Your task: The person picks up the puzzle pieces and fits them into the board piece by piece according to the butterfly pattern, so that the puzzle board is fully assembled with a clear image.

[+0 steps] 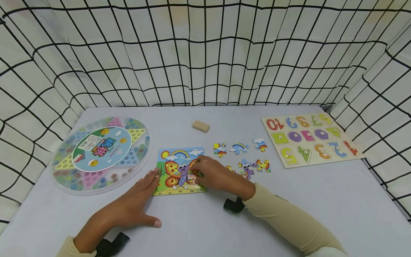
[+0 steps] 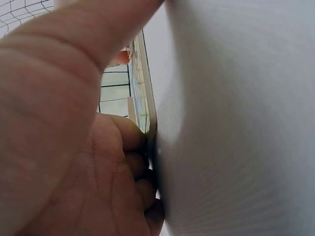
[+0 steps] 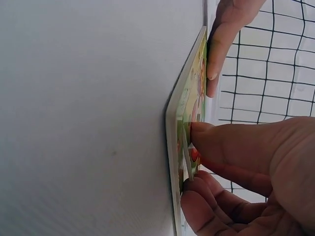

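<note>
A jigsaw puzzle board with a cartoon butterfly, a sun and a rainbow lies in the middle of the table. My left hand rests its extended fingertips against the board's left edge, thumb spread out on the tabletop. At the right side of the board, my right hand pinches a puzzle piece between thumb and fingers. The right wrist view shows that piece tilted, one edge raised off the board. Loose puzzle pieces lie in two rows to the right, one partly hidden behind the right hand.
On the left lies a round game box filled with coloured beads. A wooden number and shape board sits at the right. One small wooden block is behind the puzzle. Black netting surrounds the white table.
</note>
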`<state>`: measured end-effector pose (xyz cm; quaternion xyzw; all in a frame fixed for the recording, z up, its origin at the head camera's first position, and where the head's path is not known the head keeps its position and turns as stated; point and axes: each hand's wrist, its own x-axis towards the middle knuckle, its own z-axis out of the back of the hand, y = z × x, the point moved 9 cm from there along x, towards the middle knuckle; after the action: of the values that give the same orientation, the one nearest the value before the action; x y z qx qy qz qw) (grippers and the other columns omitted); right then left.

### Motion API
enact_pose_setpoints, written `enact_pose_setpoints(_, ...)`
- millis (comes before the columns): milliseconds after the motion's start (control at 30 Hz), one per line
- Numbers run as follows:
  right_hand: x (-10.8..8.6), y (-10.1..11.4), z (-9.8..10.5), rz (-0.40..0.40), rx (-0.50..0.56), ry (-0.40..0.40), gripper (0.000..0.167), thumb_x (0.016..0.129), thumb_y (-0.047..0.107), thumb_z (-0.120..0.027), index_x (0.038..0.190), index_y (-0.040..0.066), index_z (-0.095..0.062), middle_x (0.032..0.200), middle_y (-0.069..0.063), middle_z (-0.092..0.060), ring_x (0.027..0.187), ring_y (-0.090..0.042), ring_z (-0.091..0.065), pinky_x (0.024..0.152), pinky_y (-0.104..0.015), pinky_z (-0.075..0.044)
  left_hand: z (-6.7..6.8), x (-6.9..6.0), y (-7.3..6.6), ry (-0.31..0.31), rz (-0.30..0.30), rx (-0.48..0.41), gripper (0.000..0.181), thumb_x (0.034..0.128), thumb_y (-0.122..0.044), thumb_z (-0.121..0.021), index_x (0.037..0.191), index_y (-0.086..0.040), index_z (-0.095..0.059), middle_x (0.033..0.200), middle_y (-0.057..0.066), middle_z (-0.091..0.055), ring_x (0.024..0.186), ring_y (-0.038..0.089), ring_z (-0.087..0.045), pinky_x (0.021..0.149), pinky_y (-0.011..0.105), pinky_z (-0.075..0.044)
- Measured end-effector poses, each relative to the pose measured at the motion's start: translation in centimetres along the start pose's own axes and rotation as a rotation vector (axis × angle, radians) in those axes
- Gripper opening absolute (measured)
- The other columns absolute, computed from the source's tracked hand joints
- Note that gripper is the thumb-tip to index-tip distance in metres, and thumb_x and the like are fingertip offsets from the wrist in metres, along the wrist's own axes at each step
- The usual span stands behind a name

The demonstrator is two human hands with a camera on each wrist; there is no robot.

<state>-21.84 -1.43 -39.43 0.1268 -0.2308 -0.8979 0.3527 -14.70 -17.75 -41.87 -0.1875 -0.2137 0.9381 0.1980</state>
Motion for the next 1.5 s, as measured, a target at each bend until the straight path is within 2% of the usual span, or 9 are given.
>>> enact_pose_setpoints(200, 0.0, 0.0, -0.2, 0.003, 0.011, 0.006, 0.029, 0.088, 0.012, -0.074, 0.116, 0.006, -0.071, 0.102, -0.002, -0.058, 0.088, -0.013, -0.050, 0.072, -0.022, -0.046, -0.1, 0.0, 0.0, 0.006, -0.003, -0.016, 0.131, 0.0613, -0.073, -0.074, 0.153, 0.002, -0.018, 0.162, 0.012, -0.001, 0.146, 0.038, -0.002, 0.112, 0.061, -0.012)
enact_pose_setpoints(400, 0.1, -0.2, -0.3, -0.017, 0.019, 0.004, 0.028, 0.087, 0.010, -0.075, 0.114, 0.006, -0.072, 0.101, -0.002, -0.058, 0.088, -0.012, -0.052, 0.073, -0.021, -0.047, -0.3, 0.1, 0.3, 0.010, 0.023, -0.016, 0.132, 0.0594, -0.074, -0.074, 0.154, 0.000, -0.019, 0.163, 0.009, -0.001, 0.147, 0.036, -0.001, 0.113, 0.059, -0.013)
enact_pose_setpoints(567, 0.0, -0.5, -0.5, -0.065, 0.054, 0.018, 0.026, 0.086, 0.008, -0.075, 0.111, 0.007, -0.072, 0.101, 0.000, -0.059, 0.091, -0.012, -0.054, 0.077, -0.021, -0.048, -0.6, 0.0, 0.3, 0.018, 0.030, -0.030, 0.132, 0.0592, -0.073, -0.075, 0.154, -0.001, -0.019, 0.163, 0.009, 0.000, 0.147, 0.036, -0.001, 0.113, 0.059, -0.013)
enact_pose_setpoints(733, -0.1, -0.8, -0.2, -0.074, 0.111, 0.037, 0.029, 0.088, 0.008, -0.073, 0.117, 0.008, -0.069, 0.106, 0.002, -0.063, 0.091, -0.012, -0.053, 0.076, -0.020, -0.048, -0.8, 0.1, 0.4, 0.022, 0.031, -0.010, 0.132, 0.0587, -0.075, -0.074, 0.154, -0.002, -0.019, 0.163, 0.007, 0.000, 0.147, 0.034, -0.001, 0.114, 0.057, -0.013)
enact_pose_setpoints(833, -0.1, -1.0, 0.1, -0.062, 0.145, 0.054, 0.027, 0.090, 0.009, -0.070, 0.118, 0.008, -0.070, 0.107, 0.004, -0.064, 0.093, -0.012, -0.054, 0.076, -0.020, -0.048, -0.8, 0.2, 0.4, 0.018, 0.029, -0.004, 0.132, 0.0586, -0.075, -0.073, 0.154, -0.002, -0.019, 0.163, 0.008, -0.001, 0.147, 0.034, -0.002, 0.114, 0.057, -0.014)
enact_pose_setpoints(1000, -0.4, -1.2, 0.8, -0.028, 0.144, 0.065, 0.021, 0.091, 0.009, -0.069, 0.111, 0.008, -0.072, 0.106, 0.003, -0.065, 0.101, -0.014, -0.056, 0.083, -0.024, -0.049, -0.6, 0.2, 0.3, 0.008, 0.020, 0.007, 0.133, 0.0587, -0.076, -0.072, 0.154, -0.001, -0.019, 0.163, 0.009, -0.002, 0.147, 0.035, -0.002, 0.113, 0.058, -0.014)
enact_pose_setpoints(1100, -0.7, -1.7, 1.4, -0.035, 0.151, 0.054, 0.021, 0.090, 0.009, -0.070, 0.110, 0.009, -0.072, 0.106, 0.004, -0.065, 0.102, -0.015, -0.056, 0.084, -0.027, -0.049, -0.6, 0.2, 0.3, 0.005, 0.014, 0.013, 0.132, 0.0589, -0.076, -0.072, 0.154, 0.000, -0.020, 0.163, 0.009, -0.002, 0.147, 0.035, -0.003, 0.113, 0.058, -0.015)
enact_pose_setpoints(1300, -1.5, -2.7, 2.8, -0.034, 0.167, 0.000, 0.024, 0.089, 0.006, -0.069, 0.113, 0.008, -0.072, 0.109, 0.000, -0.066, 0.098, -0.016, -0.056, 0.083, -0.030, -0.050, -0.3, 0.2, 0.2, 0.001, 0.010, 0.029, 0.132, 0.0595, -0.077, -0.071, 0.153, 0.000, -0.020, 0.163, 0.010, -0.003, 0.147, 0.035, -0.004, 0.113, 0.058, -0.016)
enact_pose_setpoints(1500, -1.9, -3.8, 3.5, -0.035, 0.122, 0.005, 0.013, 0.090, 0.010, -0.070, 0.103, 0.012, -0.074, 0.104, 0.005, -0.064, 0.096, -0.015, -0.056, 0.081, -0.028, -0.049, -0.1, 0.0, 0.1, -0.004, 0.008, 0.030, 0.132, 0.0600, -0.077, -0.071, 0.153, 0.001, -0.020, 0.162, 0.012, -0.003, 0.146, 0.037, -0.005, 0.112, 0.059, -0.016)
